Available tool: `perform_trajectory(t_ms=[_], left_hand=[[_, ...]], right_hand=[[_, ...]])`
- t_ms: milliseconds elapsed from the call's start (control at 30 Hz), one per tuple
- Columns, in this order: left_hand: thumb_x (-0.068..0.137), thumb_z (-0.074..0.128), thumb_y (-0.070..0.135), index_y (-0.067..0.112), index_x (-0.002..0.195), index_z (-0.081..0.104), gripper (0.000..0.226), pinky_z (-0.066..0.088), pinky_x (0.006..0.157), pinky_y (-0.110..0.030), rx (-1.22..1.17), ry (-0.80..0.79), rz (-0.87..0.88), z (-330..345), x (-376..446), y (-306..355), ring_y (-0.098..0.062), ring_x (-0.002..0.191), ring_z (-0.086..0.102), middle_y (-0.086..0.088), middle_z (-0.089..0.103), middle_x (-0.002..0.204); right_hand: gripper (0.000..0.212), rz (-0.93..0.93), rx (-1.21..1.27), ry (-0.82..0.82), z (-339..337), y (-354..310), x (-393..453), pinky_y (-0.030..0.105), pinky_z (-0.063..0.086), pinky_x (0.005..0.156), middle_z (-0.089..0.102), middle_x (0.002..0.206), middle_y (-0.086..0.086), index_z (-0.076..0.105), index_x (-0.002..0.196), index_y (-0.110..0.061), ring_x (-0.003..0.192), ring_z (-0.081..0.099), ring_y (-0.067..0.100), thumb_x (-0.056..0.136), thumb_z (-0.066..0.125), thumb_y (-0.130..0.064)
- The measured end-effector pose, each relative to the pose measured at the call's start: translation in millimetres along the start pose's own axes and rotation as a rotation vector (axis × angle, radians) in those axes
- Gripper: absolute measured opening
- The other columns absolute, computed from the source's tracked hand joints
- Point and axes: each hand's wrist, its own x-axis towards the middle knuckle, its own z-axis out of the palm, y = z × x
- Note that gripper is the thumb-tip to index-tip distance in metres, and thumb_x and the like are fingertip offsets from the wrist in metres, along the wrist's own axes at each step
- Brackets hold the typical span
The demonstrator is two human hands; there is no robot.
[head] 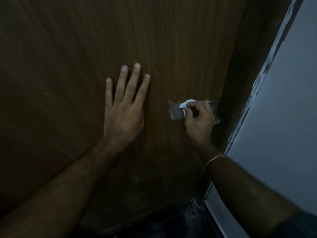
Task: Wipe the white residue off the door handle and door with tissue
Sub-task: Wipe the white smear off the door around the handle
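Hands: left (pixel 122 107) spread flat on door (pixel 68 57) | right (pixel 199 120) pinching tissue (pixel 186 104) against handle (pixel 175 112)

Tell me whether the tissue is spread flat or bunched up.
Bunched up: the tissue shows as a small crumpled wad pinched in the right hand against the metal handle plate.

Counts at the door

There were two hands, one tissue (pixel 186 104) at the right fingertips, one handle plate (pixel 175 111) beneath them, one door (pixel 85 48), and one bracelet (pixel 214 158).

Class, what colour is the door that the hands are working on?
Dark brown with fine vertical wood grain, the door, seen in the head view.
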Motion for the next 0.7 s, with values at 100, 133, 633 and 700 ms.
perform_trajectory(t_ms=[100,133,633,700], left_hand=[[0.085,0.062,0.025,0.019,0.157,0.014,0.087,0.0,0.119,-0.056,0.004,0.007,0.01,2.3,0.8,0.2,-0.032,0.152,-0.002,-0.01,0.003,0.165],[0.085,0.062,0.025,0.019,0.157,0.014,0.087,0.0,0.119,-0.056,-0.001,0.011,0.007,3.1,0.9,0.9,-0.032,0.152,-0.002,-0.01,0.003,0.165],[0.084,0.064,0.02,0.019,0.157,0.016,0.087,0.005,0.119,-0.057,0.007,0.024,0.01,-0.2,-0.4,-0.9,-0.032,0.152,0.0,-0.01,0.004,0.165],[0.085,0.064,0.02,0.019,0.157,0.016,0.087,0.005,0.12,-0.057,0.021,0.029,0.021,0.5,-0.3,-1.5,-0.031,0.152,0.001,-0.009,0.004,0.165]], right_hand=[[0.012,-0.105,0.009,0.053,0.5,-10.2,19.5,0.006,0.045,0.081,0.06,0.106,0.0,0.067,0.099,-0.013,0.094,0.053,-0.003,0.089,0.065,-0.007],[0.012,-0.145,0.017,0.061,1.1,-13.0,25.2,0.005,0.044,0.082,0.06,0.107,0.001,0.067,0.1,-0.012,0.096,0.054,-0.003,0.089,0.065,-0.009],[0.011,0.027,0.079,0.086,3.7,-9.5,6.4,0.004,0.044,0.076,0.062,0.107,0.007,0.069,0.099,-0.01,0.088,0.054,-0.007,0.089,0.065,-0.006],[0.011,0.097,0.112,0.144,10.9,-12.4,2.8,0.003,0.044,0.074,0.062,0.107,0.007,0.069,0.098,-0.011,0.087,0.054,-0.007,0.089,0.065,-0.006]])
